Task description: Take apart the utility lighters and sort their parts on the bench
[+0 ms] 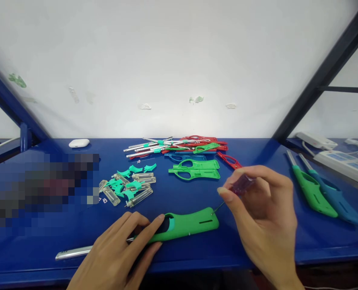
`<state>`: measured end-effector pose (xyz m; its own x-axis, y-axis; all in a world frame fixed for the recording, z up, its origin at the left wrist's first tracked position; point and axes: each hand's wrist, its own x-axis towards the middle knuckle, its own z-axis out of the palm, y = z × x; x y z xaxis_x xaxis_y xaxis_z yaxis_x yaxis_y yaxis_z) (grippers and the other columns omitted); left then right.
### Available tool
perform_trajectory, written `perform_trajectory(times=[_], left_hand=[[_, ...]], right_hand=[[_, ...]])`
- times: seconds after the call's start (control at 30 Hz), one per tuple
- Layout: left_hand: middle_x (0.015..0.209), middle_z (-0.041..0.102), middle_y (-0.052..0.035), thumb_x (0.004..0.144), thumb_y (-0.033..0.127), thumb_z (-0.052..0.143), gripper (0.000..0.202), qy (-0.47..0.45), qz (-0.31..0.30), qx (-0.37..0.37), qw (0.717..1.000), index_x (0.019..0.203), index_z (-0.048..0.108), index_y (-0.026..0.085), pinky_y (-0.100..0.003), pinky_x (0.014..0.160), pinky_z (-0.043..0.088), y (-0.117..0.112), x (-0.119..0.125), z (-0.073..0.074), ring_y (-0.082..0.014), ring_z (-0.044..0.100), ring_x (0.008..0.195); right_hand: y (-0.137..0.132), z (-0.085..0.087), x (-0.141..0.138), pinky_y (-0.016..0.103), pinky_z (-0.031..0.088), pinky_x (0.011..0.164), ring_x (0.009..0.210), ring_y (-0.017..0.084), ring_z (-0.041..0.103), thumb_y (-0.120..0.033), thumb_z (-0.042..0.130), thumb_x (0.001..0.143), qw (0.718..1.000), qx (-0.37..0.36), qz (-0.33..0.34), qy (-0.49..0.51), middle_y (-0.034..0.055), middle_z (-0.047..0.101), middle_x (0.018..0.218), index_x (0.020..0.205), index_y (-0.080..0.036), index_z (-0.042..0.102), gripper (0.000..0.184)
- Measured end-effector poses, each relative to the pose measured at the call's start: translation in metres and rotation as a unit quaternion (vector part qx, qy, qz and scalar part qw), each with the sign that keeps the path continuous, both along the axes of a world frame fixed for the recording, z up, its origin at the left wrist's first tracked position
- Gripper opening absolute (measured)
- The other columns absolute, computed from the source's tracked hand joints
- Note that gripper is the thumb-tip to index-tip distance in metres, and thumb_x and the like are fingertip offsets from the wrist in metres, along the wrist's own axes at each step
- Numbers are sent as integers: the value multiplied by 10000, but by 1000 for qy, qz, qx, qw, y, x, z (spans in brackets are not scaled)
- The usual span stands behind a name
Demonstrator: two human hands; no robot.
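Observation:
A green long-nosed lighter (pixel 188 227) lies near the table's front edge, its metal tube (pixel 73 253) pointing left. My left hand (pixel 118 247) is closed around the body by the trigger opening, where a turquoise trigger (pixel 171 224) shows. My right hand (pixel 260 213) pinches the purple see-through handle of a small screwdriver (pixel 241 185). Its thin shaft slants down to the lighter's right end and meets the body near the corner. Behind my left hand lie several turquoise triggers (pixel 150 167) and clear fuel tanks (pixel 140 197). Two green casing halves (pixel 197 165) rest behind the lighter.
A pile of metal tubes (pixel 142 153) and red casings (pixel 203 139) lies by the wall. On the right are a green lighter (pixel 313 191), a blue lighter (pixel 338 197) and a white power strip (pixel 344 163). A white case (pixel 79 143) sits back left; a blurred patch covers the left.

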<state>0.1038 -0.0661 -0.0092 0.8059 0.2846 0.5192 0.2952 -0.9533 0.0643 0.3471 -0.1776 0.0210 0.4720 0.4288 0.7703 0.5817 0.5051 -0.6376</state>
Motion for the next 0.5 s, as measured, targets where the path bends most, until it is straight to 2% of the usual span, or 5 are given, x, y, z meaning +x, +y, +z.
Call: perform_trajectory(times=[0.13,0.2,0.33,0.4,0.5], left_hand=[[1067,646,-66,1117,302,477,386,-2,-3,2,1000,1486,565,236,-245,769,607,1,1,0,-160,691,892],[1063,643,-65,1118,304,476,384,-3,-2,1,1000,1485,566,234,-250,768,608,1,0,-1,-161,691,889],[1057,641,-62,1127,308,458,378,-8,-2,3,1000,1480,568,231,-251,767,607,0,1,-1,-157,690,879],[1049,641,-60,1132,315,446,376,-11,-3,6,1000,1474,571,223,-242,756,602,0,2,0,-151,688,869],[1035,641,-56,1134,313,439,369,-15,-7,8,1000,1461,580,212,-231,748,595,0,4,1,-144,686,856]], right_hand=[[-3,-2,0,337,592,966,1016,160,699,-93,533,1093,998,-37,41,-2,-3,700,1104,1463,-339,542,444],[-4,-3,0,345,568,1004,1082,167,681,-95,567,1081,997,-45,56,-11,6,686,1194,1460,-343,541,454],[-3,-5,1,307,569,888,974,147,647,-39,733,965,999,-14,41,-33,-19,618,1200,1331,-366,624,503],[-2,-7,1,301,578,886,978,148,661,-36,724,969,999,-8,19,-26,-21,632,1167,1377,-377,612,543],[-3,-8,-2,324,589,957,1026,157,696,-80,622,1049,999,-37,21,-3,-17,692,1165,1532,-395,491,591]])
